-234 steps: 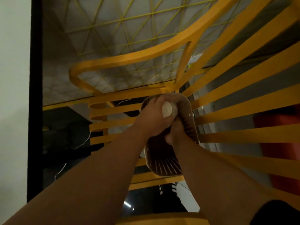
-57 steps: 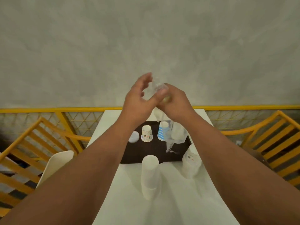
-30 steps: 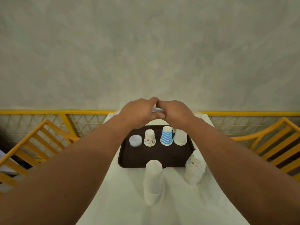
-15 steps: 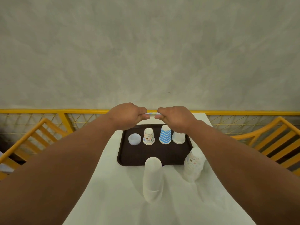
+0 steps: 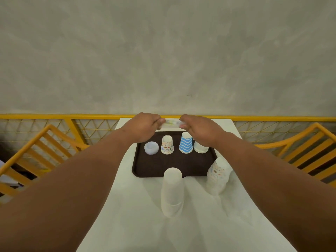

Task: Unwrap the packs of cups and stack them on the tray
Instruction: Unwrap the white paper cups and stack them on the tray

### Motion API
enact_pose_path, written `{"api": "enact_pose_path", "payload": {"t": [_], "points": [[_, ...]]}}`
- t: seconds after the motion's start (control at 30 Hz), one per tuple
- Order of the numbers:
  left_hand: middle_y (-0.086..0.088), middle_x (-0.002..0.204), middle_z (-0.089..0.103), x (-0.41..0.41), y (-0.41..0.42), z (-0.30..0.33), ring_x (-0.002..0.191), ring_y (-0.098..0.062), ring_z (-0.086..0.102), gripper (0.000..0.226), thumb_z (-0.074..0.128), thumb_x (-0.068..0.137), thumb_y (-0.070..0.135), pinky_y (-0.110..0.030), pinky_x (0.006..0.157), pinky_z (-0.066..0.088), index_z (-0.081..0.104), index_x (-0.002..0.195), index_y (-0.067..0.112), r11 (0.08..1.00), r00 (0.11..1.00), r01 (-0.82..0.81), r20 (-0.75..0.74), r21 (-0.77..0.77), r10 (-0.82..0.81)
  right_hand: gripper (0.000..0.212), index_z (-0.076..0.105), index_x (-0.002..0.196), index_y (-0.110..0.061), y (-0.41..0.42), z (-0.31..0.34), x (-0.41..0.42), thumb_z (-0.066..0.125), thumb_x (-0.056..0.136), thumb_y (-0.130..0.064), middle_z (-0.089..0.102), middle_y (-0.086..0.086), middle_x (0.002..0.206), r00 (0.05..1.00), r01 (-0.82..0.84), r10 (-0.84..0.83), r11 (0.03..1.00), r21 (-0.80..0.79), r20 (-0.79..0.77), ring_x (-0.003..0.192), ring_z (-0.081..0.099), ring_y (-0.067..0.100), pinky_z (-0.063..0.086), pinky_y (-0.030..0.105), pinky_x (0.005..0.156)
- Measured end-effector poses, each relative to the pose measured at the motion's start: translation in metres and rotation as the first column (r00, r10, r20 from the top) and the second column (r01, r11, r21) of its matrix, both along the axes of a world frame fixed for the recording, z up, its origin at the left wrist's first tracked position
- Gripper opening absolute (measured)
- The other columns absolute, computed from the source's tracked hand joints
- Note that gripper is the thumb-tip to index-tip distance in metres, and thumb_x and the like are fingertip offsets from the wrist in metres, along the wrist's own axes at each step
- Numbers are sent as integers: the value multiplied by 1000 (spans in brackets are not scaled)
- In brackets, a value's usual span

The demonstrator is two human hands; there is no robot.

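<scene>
A clear wrapper (image 5: 171, 123) is stretched between the left hand (image 5: 145, 126) and the right hand (image 5: 198, 128), each pinching one end above the far edge of the brown tray (image 5: 154, 168). On the tray stand four upside-down cup stacks in a row: pale blue (image 5: 151, 148), patterned (image 5: 167, 144), blue-striped (image 5: 185, 143) and white (image 5: 200, 147). Nearer on the white worktop (image 5: 127, 215) stand a wrapped white pack (image 5: 171, 191) and a wrapped patterned pack (image 5: 218, 176).

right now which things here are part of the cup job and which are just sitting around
Part of the job:
tray
blue striped cups
patterned cups
white pack
patterned pack
wrapper pinched between left hand and right hand

Just sitting around:
yellow chairs
railing
</scene>
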State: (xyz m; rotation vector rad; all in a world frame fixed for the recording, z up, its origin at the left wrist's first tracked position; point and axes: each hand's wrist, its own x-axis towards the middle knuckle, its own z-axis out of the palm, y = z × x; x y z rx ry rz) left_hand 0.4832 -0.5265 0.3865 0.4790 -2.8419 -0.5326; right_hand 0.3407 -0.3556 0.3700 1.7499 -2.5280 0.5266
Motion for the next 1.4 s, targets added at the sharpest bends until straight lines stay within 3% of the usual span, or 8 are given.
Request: {"api": "enact_pose_path", "payload": {"t": [0.3,0.7,0.83,0.97,1.1,1.2,1.27,1.4], "points": [[2,84,59,24,-19,-75,77,-16,54,16,45,101,37,-32,67,40,52,95,25,959,995,-24,100,283,-4,39,40,143,-41,-20,-73,8,30,106,-31,58,2,123,999,-36,31,987,155,30,105,56,22,43,32,82],[-3,99,61,55,-29,-236,78,-25,62,22,37,104,34,-37,72,51,47,119,21,997,941,66,335,-39,-49,25,68,114,-37,-26,-204,4,60,90,-40,55,-3,96,972,-218,172,912,348,160,91,56,15,48,30,76],[-5,90,64,58,-28,-276,58,-28,62,24,73,83,28,-34,50,53,66,105,22,949,960,163,267,-271,-88,21,72,84,-19,-21,-236,5,60,75,-34,59,5,75,984,-176,171,928,327,45,69,60,30,52,38,57],[-7,86,63,51,-28,-295,72,-29,57,13,68,80,17,-38,70,48,75,91,19,878,983,175,29,-446,-181,18,67,89,-2,-18,-224,25,69,87,-19,59,10,96,991,-66,101,937,342,-87,94,54,31,35,34,74],[-5,86,62,50,-17,-306,75,-26,54,21,77,76,16,-35,71,48,76,96,14,891,993,113,36,-439,-109,32,60,59,-15,-17,-238,32,87,56,-32,52,0,60,999,29,-24,978,204,-26,51,55,22,44,28,45],[-3,105,65,51,-8,-309,87,-24,58,32,68,85,22,-35,80,53,69,116,16,960,996,0,91,-280,26,42,69,103,-14,-12,-241,34,53,83,-47,61,1,92,1000,7,0,931,364,-20,84,59,25,46,38,72],[1,116,61,53,-5,-311,93,-23,57,36,44,97,26,-33,87,51,62,127,18,984,993,-85,69,-154,97,63,50,137,-17,-5,-246,32,65,83,-47,53,1,122,997,57,-72,882,468,14,111,50,27,40,42,99],[-7,112,63,52,-4,-314,89,-28,57,50,37,84,25,-34,77,53,68,121,11,964,992,5,125,-264,29,81,69,108,-7,3,-252,40,96,39,-39,68,9,91,991,117,-130,945,306,22,77,67,32,59,49,67]]}}
